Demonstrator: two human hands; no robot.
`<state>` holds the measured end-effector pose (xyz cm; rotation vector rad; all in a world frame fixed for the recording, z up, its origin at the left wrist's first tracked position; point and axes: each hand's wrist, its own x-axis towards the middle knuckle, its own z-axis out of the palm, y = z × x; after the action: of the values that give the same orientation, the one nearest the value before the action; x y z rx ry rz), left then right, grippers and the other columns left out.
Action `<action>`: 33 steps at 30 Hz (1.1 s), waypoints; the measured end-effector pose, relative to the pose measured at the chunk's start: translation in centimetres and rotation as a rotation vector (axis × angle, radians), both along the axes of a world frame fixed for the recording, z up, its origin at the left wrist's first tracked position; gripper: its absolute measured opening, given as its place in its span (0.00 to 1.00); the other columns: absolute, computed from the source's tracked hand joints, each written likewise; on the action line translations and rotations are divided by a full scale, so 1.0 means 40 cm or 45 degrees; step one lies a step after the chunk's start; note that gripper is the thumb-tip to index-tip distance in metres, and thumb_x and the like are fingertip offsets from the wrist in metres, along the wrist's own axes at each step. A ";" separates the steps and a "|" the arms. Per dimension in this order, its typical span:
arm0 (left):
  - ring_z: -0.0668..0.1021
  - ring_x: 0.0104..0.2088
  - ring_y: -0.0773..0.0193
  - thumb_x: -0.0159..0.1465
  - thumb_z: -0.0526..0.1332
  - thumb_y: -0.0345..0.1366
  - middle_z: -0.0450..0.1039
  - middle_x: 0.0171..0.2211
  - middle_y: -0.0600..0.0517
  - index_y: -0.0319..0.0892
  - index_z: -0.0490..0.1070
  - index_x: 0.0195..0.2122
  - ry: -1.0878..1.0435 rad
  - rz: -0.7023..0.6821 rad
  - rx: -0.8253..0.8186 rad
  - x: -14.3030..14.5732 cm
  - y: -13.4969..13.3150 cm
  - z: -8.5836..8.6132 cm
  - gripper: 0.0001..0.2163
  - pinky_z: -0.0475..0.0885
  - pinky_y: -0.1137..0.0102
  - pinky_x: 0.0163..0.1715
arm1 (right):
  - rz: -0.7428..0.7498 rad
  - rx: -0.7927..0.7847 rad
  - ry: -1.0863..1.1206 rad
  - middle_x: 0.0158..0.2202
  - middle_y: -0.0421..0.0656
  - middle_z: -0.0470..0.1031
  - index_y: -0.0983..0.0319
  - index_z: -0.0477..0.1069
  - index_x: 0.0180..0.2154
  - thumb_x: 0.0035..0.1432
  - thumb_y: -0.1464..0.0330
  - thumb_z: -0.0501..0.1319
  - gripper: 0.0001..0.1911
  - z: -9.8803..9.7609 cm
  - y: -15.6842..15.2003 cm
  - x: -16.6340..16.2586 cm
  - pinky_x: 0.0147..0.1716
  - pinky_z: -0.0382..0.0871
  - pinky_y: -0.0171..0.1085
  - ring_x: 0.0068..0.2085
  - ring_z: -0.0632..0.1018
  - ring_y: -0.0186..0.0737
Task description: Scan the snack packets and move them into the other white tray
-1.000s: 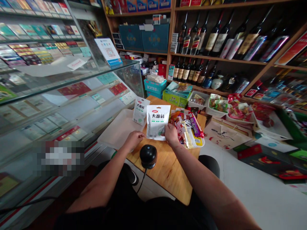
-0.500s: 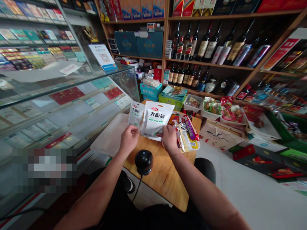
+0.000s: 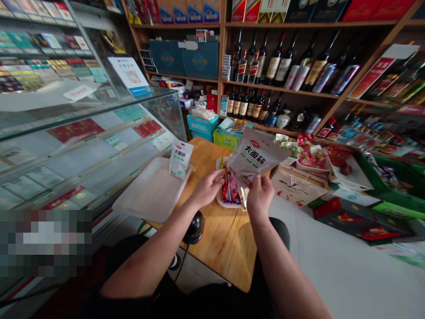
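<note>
My right hand (image 3: 261, 195) is closed on the lower edge of a large white snack bag (image 3: 254, 155) with black lettering, which tilts above the right side of the table. Below it, partly covered by the bag, is a white tray of colourful snack packets (image 3: 231, 188). A pale yellow packet (image 3: 244, 199) shows beside my right hand; whether my fingers touch it I cannot tell. My left hand (image 3: 209, 188) has its fingers stretched out at the tray's left rim, holding nothing visible. A smaller matching bag (image 3: 180, 161) stands upright on a white tray (image 3: 146, 195) at the left.
A black round device with a cable (image 3: 194, 228) sits on the wooden table (image 3: 226, 246), partly behind my left forearm. Along the left runs a glass display counter (image 3: 109, 146). Bottle shelves (image 3: 282, 86) stand behind, and boxes (image 3: 361, 219) lie on the floor at the right.
The large bag has moved right and tilted in my right hand, uncovering more of the snack tray. My left hand has left the small bag on the left tray and moved right.
</note>
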<state>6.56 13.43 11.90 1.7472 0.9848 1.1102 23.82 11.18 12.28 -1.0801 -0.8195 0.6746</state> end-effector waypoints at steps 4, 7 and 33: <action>0.73 0.60 0.57 0.69 0.56 0.38 0.72 0.59 0.47 0.43 0.70 0.58 0.049 0.021 -0.002 0.040 0.013 -0.005 0.18 0.66 0.61 0.62 | -0.037 -0.215 -0.376 0.34 0.45 0.79 0.62 0.73 0.36 0.62 0.60 0.55 0.13 -0.038 -0.040 -0.011 0.37 0.73 0.38 0.36 0.78 0.41; 0.74 0.58 0.56 0.68 0.56 0.37 0.73 0.58 0.47 0.43 0.72 0.57 0.110 0.039 -0.015 0.050 0.028 -0.023 0.17 0.67 0.61 0.61 | 0.058 -0.301 -0.713 0.35 0.46 0.80 0.62 0.76 0.37 0.62 0.64 0.55 0.13 -0.075 -0.056 -0.025 0.38 0.70 0.38 0.37 0.78 0.43; 0.74 0.58 0.56 0.65 0.61 0.38 0.74 0.57 0.46 0.44 0.71 0.56 0.257 0.206 -0.038 -0.069 0.010 -0.085 0.18 0.67 0.60 0.61 | 0.152 -0.334 -1.116 0.39 0.48 0.77 0.63 0.69 0.46 0.56 0.71 0.56 0.15 -0.143 -0.049 0.006 0.38 0.70 0.40 0.39 0.77 0.45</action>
<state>3.79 13.84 8.52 1.8067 1.2791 1.0266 24.07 9.21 6.57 -1.6051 -1.5824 0.3916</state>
